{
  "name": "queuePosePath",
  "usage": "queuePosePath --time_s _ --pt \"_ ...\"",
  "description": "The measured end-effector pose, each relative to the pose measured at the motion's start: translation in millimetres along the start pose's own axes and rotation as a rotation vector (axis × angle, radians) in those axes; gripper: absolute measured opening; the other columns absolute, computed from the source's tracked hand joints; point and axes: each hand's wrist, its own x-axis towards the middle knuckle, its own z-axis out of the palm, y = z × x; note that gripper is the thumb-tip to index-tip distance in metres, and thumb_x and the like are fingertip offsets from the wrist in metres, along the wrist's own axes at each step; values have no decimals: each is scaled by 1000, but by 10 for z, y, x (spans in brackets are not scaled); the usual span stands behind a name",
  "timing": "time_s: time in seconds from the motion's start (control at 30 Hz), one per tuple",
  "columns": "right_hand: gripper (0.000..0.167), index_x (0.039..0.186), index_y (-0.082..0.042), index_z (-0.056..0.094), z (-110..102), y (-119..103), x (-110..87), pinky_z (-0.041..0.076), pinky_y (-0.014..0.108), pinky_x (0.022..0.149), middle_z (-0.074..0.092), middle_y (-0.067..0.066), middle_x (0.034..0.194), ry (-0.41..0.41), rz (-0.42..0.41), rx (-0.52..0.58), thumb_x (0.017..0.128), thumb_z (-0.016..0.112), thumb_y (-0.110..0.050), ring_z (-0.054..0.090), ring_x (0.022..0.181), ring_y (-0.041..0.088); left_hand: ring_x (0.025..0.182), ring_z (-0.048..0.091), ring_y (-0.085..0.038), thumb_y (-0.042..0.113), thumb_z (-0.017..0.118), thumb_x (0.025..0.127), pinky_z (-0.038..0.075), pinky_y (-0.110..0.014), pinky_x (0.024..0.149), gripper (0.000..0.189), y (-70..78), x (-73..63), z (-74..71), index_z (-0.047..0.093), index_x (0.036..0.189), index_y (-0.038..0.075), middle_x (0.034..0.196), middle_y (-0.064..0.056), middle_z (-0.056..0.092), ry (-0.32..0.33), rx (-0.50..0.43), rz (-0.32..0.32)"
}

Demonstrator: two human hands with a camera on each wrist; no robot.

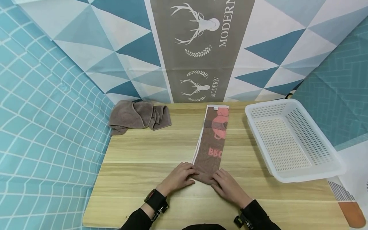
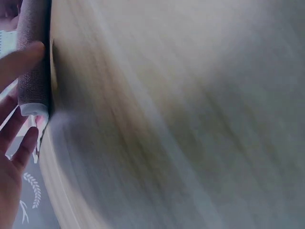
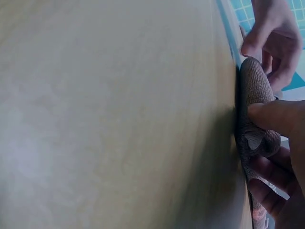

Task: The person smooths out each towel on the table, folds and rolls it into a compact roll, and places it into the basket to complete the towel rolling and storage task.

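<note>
Left hand [image 1: 179,176] and right hand [image 1: 230,189] grip the rolled near end of a brown towel [image 1: 210,140]

Nearest, the person's black sleeves [image 1: 138,220] reach in from the lower edge, with a dark wristband [image 1: 156,200] round the left wrist. Just beyond, the two hands face each other across the towel's near end, a narrow gap between them. Each pinches the roll: in both wrist views a thumb lies on the near side of the brown fabric, with fingers round towards the far side.

The towel lies on the pale wooden bench [image 1: 155,147], in front of the person, its flat strip running away from the roll to near the bench's back edge. Pink letters cross its middle; beyond them is a pink figure, then a small pale label [image 1: 215,108] at the white-edged far end. White edging also shows along its left side.

To the right, well apart from the towel, a white perforated basket [image 1: 311,176] overlaps the bench's right edge. At the back left lies a bunched grey-brown cloth [image 1: 135,115]. Teal grid-patterned sheeting [image 1: 43,134] hangs at the left, and farthest off stands a backdrop [image 1: 198,64] with blue triangles, stag heads and the word MODERN.
</note>
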Motion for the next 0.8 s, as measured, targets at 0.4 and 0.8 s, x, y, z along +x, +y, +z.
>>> queuePosePath --time_s 0.4,0.8 --pt "16 111 -15 62 24 5 -65 48 30 82 60 -6 104 -2 77 34 95 65 -15 53 95 8 115 60 -13 24 71 92 46 -33 98 26 5 19 29 69 118 20 120 5 67 -17 23 7" --pt "5 95 -21 57 -44 -21 -37 46 27 70 52 -15 86 -19 194 58 100 60 -20 48 80 1 100 64 -10 29 61 99 51 -29 90 25 35 38 40 62 119 14 108 4 68 8 -138 -66"
